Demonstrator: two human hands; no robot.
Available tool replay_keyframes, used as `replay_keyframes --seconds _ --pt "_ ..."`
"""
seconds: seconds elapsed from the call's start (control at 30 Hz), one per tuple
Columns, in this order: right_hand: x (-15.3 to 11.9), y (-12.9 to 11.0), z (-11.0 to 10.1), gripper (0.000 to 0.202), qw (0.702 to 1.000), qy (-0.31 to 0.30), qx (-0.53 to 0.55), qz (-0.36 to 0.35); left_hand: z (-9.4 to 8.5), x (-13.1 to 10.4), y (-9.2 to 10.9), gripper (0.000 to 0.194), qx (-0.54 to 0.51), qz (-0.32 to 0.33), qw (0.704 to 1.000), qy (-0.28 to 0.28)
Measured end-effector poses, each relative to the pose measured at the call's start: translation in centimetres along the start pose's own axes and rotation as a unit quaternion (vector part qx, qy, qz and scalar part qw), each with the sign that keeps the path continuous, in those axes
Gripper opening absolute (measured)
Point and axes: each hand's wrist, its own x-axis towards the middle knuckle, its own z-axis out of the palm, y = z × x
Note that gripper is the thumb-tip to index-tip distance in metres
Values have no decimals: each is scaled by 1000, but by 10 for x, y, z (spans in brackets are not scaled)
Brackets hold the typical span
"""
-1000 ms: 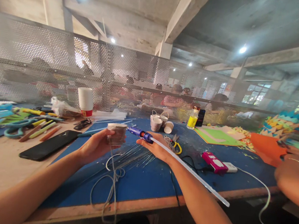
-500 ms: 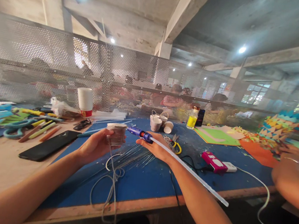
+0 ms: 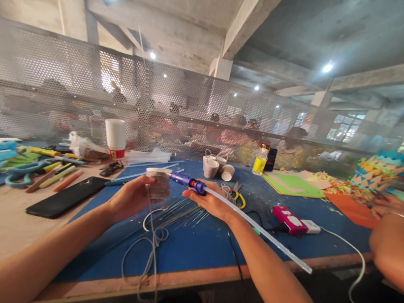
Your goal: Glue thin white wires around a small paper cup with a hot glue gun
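My left hand (image 3: 131, 193) is closed round a small paper cup (image 3: 160, 186) wrapped in grey cord. A loose length of cord (image 3: 155, 237) hangs from the cup in loops over the blue mat and past the table edge. In my right hand (image 3: 210, 203) is a blue glue gun (image 3: 183, 181), with a long clear glue stick (image 3: 258, 231) jutting out of its back. The gun's nozzle is at the cup's side near the rim; whether it touches cannot be made out. Thin wires (image 3: 186, 214) lie on the mat beneath both hands.
Several small cups (image 3: 211, 166) stand behind the hands, near yellow-handled scissors (image 3: 239, 198). A phone (image 3: 65, 196), blue scissors (image 3: 26, 173) and a paper cup stack (image 3: 115, 135) are left. A glue bottle (image 3: 260, 160), pink box (image 3: 289, 219) and a co-worker's arm (image 3: 397, 237) are right.
The glue gun has shifted slightly left, bringing its nozzle closer to the cup. My left hand keeps hold of the cup, which has turned a little.
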Motion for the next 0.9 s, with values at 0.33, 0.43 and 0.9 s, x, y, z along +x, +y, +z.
replay_keyframes --seconds 0.33,0.43,0.9 --pt "7 5 -4 34 971 102 -205 71 -2 4 3 34 -9 45 998 35" --pt "7 14 -6 40 939 71 -309 135 -3 4 4 35 -9 45 998 47" --pt "3 48 -2 43 917 -135 -334 174 1 2 0 31 4 29 998 54"
